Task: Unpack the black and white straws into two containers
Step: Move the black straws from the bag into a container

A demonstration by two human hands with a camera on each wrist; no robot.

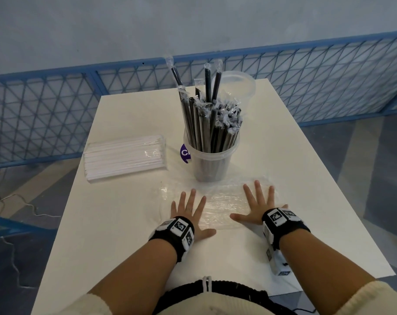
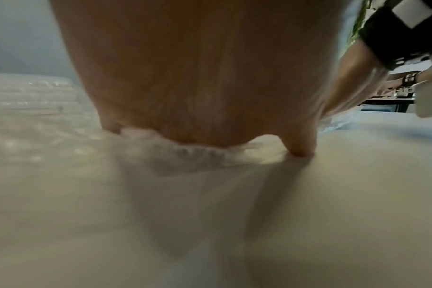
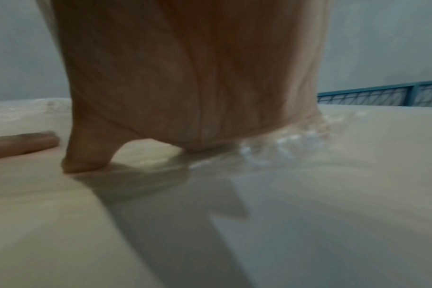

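While both palms lie flat on the white rectangular table [image 1: 129, 235], neither hand grips anything: the left hand [image 1: 188, 212] and the right hand [image 1: 256, 205] have their fingers straight and spread, pressing down on an empty, crumpled clear plastic bag [image 1: 222, 201] that stretches between and under them. Just beyond the fingertips, between the two hands, stands a clear plastic cup [image 1: 212, 164] packed with black straws in thin clear sleeves [image 1: 210, 123], standing upright or leaning, a few poking higher than the rest. Behind that cup a second clear plastic container [image 1: 238, 85] shows part of its rim. Beyond the left hand and out to its far side lies a sealed clear packet of white straws [image 1: 124, 158], flat on the table and well apart from the fingers.

Only the head view shows the cups and both straw bundles. From the left wrist, the palm [image 2: 197, 78] fills the picture with the thumb tip touching the table, crinkled plastic under the heel of the hand; the white straw packet is a blurred shape at the left edge, and the right wrist with its black band [image 2: 392, 37] appears at the right. From the right wrist, the palm [image 3: 190, 78] rests on the plastic, the left thumb lies at the left edge, and a blue mesh fence [image 3: 382, 95] runs behind the table.
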